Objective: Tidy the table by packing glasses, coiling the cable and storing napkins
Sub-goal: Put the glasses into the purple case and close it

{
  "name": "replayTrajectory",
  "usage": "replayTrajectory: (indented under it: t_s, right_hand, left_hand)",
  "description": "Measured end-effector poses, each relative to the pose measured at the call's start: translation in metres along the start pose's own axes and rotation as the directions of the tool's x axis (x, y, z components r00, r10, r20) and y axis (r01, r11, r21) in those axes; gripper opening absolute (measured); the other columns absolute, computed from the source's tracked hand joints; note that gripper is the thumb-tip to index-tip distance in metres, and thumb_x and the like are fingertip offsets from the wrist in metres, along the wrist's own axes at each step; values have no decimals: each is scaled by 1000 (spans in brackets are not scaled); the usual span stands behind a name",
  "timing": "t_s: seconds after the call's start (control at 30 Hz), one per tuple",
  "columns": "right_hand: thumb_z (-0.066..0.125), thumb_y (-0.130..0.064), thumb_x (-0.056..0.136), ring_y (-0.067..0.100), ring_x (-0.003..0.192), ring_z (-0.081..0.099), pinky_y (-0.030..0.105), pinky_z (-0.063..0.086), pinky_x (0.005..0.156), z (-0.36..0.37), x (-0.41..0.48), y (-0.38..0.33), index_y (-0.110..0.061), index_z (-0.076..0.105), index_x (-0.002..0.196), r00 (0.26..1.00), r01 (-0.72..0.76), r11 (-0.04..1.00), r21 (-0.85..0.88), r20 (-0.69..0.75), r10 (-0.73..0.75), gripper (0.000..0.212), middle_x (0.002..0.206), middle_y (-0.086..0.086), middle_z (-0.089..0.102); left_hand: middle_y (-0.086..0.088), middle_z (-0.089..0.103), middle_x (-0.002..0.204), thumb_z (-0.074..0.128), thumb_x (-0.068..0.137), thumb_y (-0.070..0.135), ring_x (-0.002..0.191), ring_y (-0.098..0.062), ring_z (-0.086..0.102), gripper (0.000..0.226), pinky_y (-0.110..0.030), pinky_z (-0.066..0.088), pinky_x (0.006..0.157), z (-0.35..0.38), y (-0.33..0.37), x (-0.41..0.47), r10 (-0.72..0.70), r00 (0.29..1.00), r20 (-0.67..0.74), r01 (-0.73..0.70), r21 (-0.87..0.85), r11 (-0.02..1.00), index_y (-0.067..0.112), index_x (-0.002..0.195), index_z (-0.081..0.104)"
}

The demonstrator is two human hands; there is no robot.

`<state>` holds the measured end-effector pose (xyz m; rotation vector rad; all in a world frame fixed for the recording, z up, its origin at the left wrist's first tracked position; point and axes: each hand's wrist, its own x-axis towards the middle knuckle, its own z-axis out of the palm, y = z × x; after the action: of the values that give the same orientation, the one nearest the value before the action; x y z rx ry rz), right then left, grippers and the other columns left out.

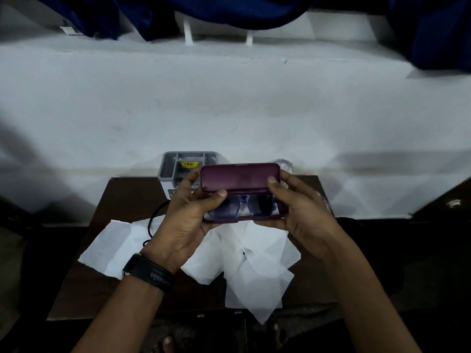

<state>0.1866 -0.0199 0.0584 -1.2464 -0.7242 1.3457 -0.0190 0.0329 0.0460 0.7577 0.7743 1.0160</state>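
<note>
Both forearms are reaching in from the near edge, a dark wristband sitting on the left one. Left hand and right hand are each gripping one end of a maroon glasses case, holding it above the dark table with its long axis running left to right. Both hands are curled around the case, thumbs resting on the raised lid near its corners. Blue-framed glasses are lying inside the base, lenses facing up. Judging by this, the lid is hinging on the far side and needs to swing toward the near side to close; both hands are equally placed for it. White napkins are lying spread beneath the hands, a black cable is looping at their left, and a grey organiser is standing at the far edge.
</note>
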Motion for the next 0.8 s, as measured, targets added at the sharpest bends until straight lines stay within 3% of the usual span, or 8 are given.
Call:
replayTrajectory:
  t_s: [0.13, 0.23, 0.33, 0.43, 0.57, 0.63, 0.7, 0.8]
  right_hand:
    - [70, -14, 96, 28, 103, 76, 45, 64, 74, 0, 1, 2, -27, 65, 130, 998, 51, 999, -4, 25, -51, 37, 113, 3, 78]
    - [70, -11, 94, 26, 104, 76, 44, 64, 73, 0, -1, 1, -25, 61, 135, 995, 90, 996, -3, 40, -90, 44, 113, 3, 78]
    - [73, -8, 91, 28, 107, 75, 44, 64, 74, -2, -3, 0, -23, 58, 138, 990, 135, 990, -26, 37, -134, 52, 118, 9, 76]
    - [71, -2, 92, 28, 109, 74, 45, 64, 74, -3, -3, -1, -21, 57, 139, 988, 156, 987, -39, 30, -154, 52, 121, 11, 74]
    - [72, 1, 90, 28, 112, 72, 48, 64, 77, -2, -4, -2, -20, 56, 139, 988, 148, 988, -48, 47, -146, 56, 122, 10, 74]
    - [72, -3, 91, 28, 110, 73, 48, 64, 76, 0, -4, -2, -21, 56, 139, 989, 147, 988, -55, 31, -145, 53, 121, 10, 74]
    - [72, -21, 93, 28, 108, 74, 48, 64, 76, 2, -5, -4, -23, 60, 136, 991, 137, 989, -50, 8, -137, 45, 121, 8, 74]
    - [55, -61, 93, 31, 108, 74, 55, 62, 80, 4, -7, -8, -29, 69, 123, 999, 35, 999, 11, 14, -35, 47, 123, 7, 74]
  left_hand:
    - [-5, 78, 111, 67, 82, -6, 105, -24, 74, 79, -38, 63, 70, 1, -1, -1, 69, 997, 17, -70, 62, 996, 19, 152, 40]
    - [4, 79, 108, 70, 80, 4, 109, -21, 72, 80, -40, 63, 81, 4, -1, -2, 140, 990, 22, -142, 173, 975, 26, 151, 39]
    - [5, 74, 123, 74, 79, 12, 119, -20, 68, 86, -47, 61, 86, 1, 4, -5, 104, 988, 117, -136, 315, 939, 33, 151, 34]
    - [-2, 65, 139, 69, 86, -8, 124, -25, 66, 91, -51, 61, 87, -6, 9, -6, 17, 978, 210, -90, 344, 935, 33, 155, 28]
    - [-6, 65, 139, 63, 87, -18, 126, -30, 64, 89, -52, 61, 88, -5, 10, -5, 38, 982, 184, -104, 362, 926, 27, 155, 28]
    - [-5, 65, 138, 72, 85, -5, 121, -31, 67, 85, -53, 61, 86, -4, 12, -6, 18, 985, 170, -74, 328, 942, 29, 153, 33]
    - [-4, 66, 137, 78, 84, 27, 116, -31, 70, 73, -56, 61, 82, -1, 16, -7, -29, 989, 142, -10, 267, 964, 31, 147, 43]
    - [-3, 71, 130, 55, 88, 70, 113, -30, 72, 59, -57, 60, 80, 2, 19, -6, -132, 988, 84, 113, 200, 973, 32, 132, 63]
